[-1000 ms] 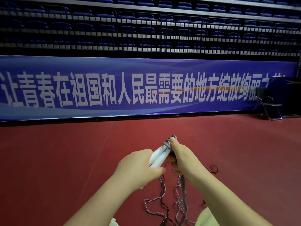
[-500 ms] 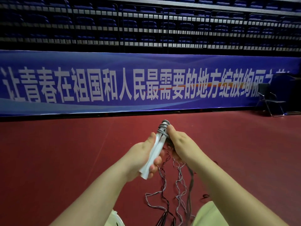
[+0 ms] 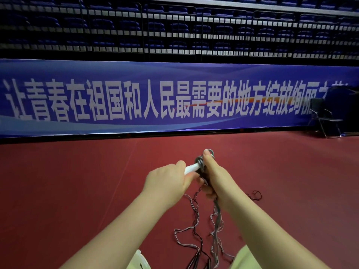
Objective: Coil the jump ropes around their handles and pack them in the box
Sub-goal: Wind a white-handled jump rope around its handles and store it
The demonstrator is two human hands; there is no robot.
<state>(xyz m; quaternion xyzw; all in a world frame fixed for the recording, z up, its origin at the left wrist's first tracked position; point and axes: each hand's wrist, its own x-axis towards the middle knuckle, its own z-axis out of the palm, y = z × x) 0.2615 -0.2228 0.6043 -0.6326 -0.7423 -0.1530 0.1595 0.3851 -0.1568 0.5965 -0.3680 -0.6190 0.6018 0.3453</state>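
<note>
My left hand grips the white jump rope handles, held out in front of me above the red floor. A few turns of grey rope sit wound around the handles' far end. My right hand holds the rope against that end, thumb up beside a small loop. Below my hands, loose thin ropes in grey, pink and dark strands hang down and lie tangled on the floor between my knees. No box is in view.
A blue banner wall with white characters runs across the back, with dark stands above. A black folding chair stands at the far right. A small dark rope loop lies on the red floor.
The handles have swung from near upright to lying more level. My left hand has turned over on top of them, and my right hand has carried the rope around their far end.
</note>
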